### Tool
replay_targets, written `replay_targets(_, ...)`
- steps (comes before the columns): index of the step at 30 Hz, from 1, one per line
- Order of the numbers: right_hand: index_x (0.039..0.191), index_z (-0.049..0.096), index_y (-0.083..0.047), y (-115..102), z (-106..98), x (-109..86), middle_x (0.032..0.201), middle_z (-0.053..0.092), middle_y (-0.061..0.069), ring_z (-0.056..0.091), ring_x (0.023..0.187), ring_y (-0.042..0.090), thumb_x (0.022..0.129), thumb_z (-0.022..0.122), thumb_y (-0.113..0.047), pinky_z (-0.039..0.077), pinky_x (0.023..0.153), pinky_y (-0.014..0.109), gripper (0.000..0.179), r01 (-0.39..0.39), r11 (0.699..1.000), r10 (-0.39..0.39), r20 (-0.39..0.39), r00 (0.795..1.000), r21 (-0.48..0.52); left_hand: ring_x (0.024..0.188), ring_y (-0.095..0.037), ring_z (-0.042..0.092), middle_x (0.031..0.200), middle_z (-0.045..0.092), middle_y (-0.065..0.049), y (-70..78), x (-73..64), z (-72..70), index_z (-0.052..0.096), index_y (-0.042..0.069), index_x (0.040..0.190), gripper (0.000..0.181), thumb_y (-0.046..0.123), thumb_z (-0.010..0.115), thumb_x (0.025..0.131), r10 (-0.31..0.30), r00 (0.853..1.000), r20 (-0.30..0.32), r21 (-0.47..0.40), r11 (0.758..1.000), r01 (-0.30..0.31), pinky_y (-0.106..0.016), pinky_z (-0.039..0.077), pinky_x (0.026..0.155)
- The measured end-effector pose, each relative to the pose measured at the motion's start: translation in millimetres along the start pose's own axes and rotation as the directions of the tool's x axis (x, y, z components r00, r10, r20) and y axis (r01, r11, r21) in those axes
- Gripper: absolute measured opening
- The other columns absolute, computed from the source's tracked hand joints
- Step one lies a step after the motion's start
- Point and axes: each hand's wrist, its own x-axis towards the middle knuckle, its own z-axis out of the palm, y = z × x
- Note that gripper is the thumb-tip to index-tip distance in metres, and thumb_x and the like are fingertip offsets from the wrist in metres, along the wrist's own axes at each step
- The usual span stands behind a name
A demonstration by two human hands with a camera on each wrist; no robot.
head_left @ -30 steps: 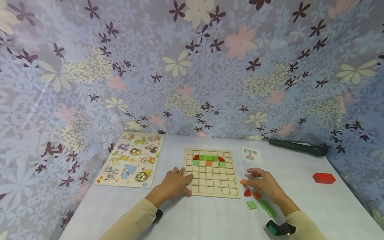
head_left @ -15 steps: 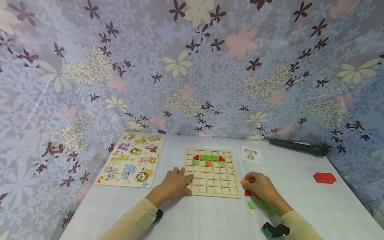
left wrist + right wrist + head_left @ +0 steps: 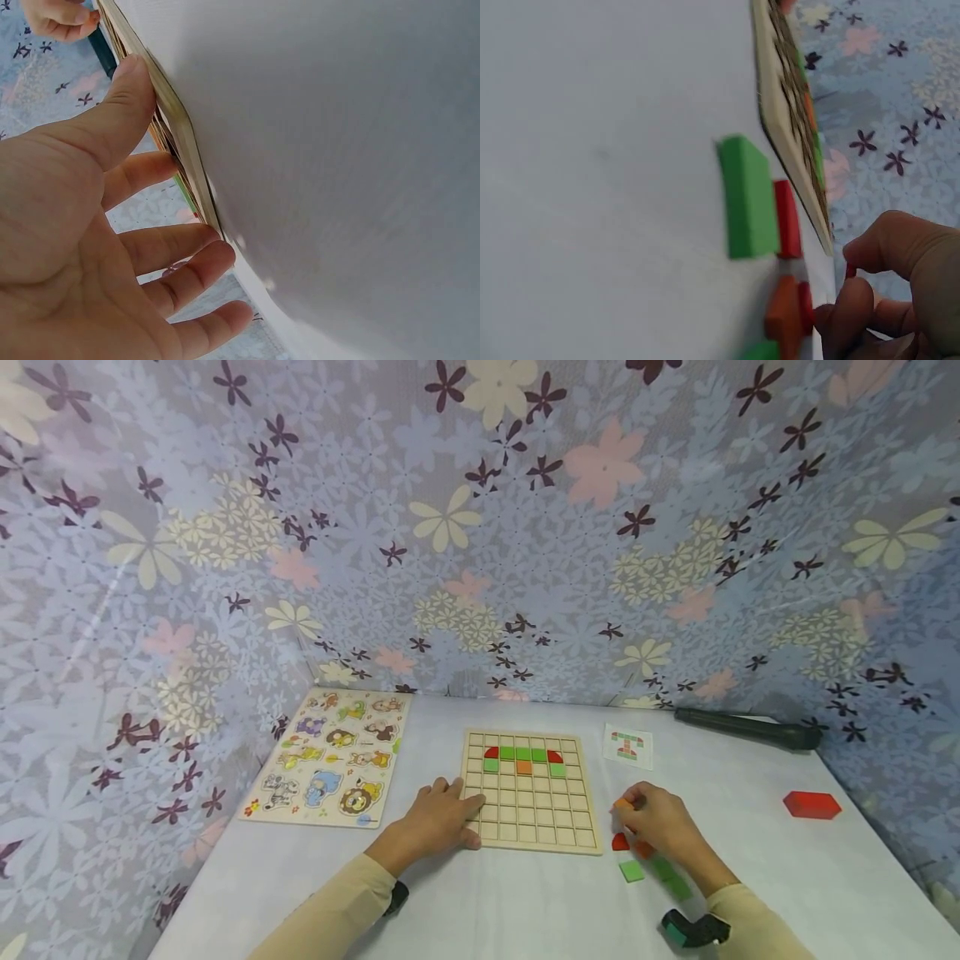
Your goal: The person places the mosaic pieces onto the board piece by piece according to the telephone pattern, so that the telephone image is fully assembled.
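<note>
Orange tile [image 3: 622, 805], pinched by right hand [image 3: 663, 820] at lower right of frame, has shifted slightly upward, so seems picked up; left hand [image 3: 437, 818] rests, fingers loosely extended, on grid board [image 3: 536, 817].

Head view: orange tile [image 3: 622, 805] mostly hidden by fingers of right hand [image 3: 663, 820]; second orange tile [image 3: 644, 850] partly covered by same hand. Fine print on white card [image 3: 628, 747] too small to make out. Sleeves [image 3: 330, 906] run off bottom edge. Right wrist view: green block [image 3: 750, 201] blurred; wooden board [image 3: 774, 112] cut at top. Left wrist view: left hand [image 3: 90, 225] cut by left and bottom edges.
</note>
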Motion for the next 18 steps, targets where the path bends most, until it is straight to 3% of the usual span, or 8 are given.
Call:
replay_targets(7, 0.126, 0.053, -0.002, -1.0, -16.1, 4.2, 0.114, 0.061, 0.021, 0.058, 0.065, 0.02, 0.096, 0.063, -0.019, 0.05, 0.056, 0.029, 0.037, 0.01, 0.985, -0.003, -0.042, 0.999, 0.172, 0.134, -0.04, 0.046, 0.152, 0.049, -0.023, 0.0, -0.4, 0.2, 0.057, 0.021, 0.146, 0.069, 0.051, 0.074, 0.086, -0.005, 1.0, 0.004, -0.011, 1.0, 0.005, -0.057, 0.04, 0.107)
replay_targets(13, 0.132, 0.048, -0.003, -3.5, -23.0, 8.4, 0.093, 0.054, 0.01, 0.054, 0.058, 0.018, 0.099, 0.066, -0.017, 0.046, 0.049, 0.029, 0.041, 0.047, 0.905, -0.023, -0.062, 0.998, 0.423, 0.136, -0.04, 0.045, 0.153, 0.047, -0.023, -0.4, -0.2, 0.5, 0.056, 0.022, 0.147, 0.069, 0.051, 0.074, 0.087, -0.011, 1.0, 0.011, -0.019, 1.0, 0.011, -0.057, 0.039, 0.109)
replay_targets(18, 0.136, 0.046, -0.002, -10.3, -25.1, 11.4, 0.088, 0.056, 0.01, 0.054, 0.058, 0.015, 0.1, 0.067, -0.02, 0.049, 0.051, 0.029, 0.046, 0.082, 0.865, -0.053, -0.073, 0.996, 0.495, 0.137, -0.041, 0.043, 0.154, 0.046, -0.023, -0.1, -0.1, -0.9, 0.055, 0.022, 0.148, 0.069, 0.051, 0.073, 0.088, -0.015, 1.0, 0.017, -0.021, 1.0, 0.015, -0.058, 0.038, 0.11)
